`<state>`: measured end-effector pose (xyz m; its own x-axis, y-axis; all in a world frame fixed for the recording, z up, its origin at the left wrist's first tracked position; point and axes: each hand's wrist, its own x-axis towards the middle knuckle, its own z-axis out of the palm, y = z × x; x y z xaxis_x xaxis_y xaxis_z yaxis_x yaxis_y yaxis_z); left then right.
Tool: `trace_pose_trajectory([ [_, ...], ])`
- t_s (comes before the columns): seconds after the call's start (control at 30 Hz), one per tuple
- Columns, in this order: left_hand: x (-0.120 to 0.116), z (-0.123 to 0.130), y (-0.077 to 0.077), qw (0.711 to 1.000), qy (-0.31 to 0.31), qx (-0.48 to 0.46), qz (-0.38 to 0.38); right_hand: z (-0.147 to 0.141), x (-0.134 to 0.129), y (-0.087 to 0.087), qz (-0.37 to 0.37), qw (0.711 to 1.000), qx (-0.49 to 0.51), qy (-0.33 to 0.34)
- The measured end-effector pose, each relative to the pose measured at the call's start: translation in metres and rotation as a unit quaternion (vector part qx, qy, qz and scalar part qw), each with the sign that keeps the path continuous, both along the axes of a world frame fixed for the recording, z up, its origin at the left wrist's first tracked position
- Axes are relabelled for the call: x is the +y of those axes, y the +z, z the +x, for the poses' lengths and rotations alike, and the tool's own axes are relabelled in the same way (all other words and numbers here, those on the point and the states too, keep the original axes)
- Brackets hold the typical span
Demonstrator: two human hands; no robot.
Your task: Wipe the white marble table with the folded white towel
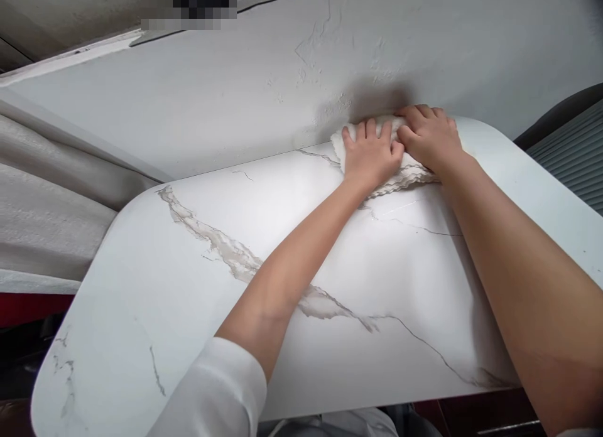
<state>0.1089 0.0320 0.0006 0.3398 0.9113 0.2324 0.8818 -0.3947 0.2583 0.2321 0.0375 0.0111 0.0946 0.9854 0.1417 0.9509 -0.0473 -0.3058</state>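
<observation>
A white cloth (409, 173) with a ruffled edge lies bunched on the white marble-patterned table (198, 336), by its far edge against the wall. My left hand (370, 154) presses on the cloth's left part, fingers spread and stretched out. To its right, my right hand (431, 135) rests on the cloth with bent fingers wrapped over its far side. The two hands are almost touching. Part of the cloth is hidden beneath them.
Behind the table rises a white wall (226, 98) with flaking paint. A light curtain or cover (47, 198) hangs at the left. On the right stands a ribbed grey-green surface (572, 148) with a dark rim. The table has rounded corners.
</observation>
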Motion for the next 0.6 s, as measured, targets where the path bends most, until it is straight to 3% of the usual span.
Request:
trace_pose_trajectory([
  [0.23, -0.043, 0.029, -0.001, 1.0, -0.023, -0.007, -0.004, 0.034, -0.039, -0.005, 0.023, 0.999, -0.026, 0.0],
  [0.4, -0.085, 0.033, -0.003, 0.998, -0.06, 0.028, 0.018, 0.042, -0.094, -0.006, 0.027, 0.998, -0.052, 0.0],
  [0.6, -0.149, 0.02, -0.003, 0.993, -0.106, 0.043, 0.029, 0.041, -0.166, -0.007, 0.013, 0.996, -0.086, 0.004],
])
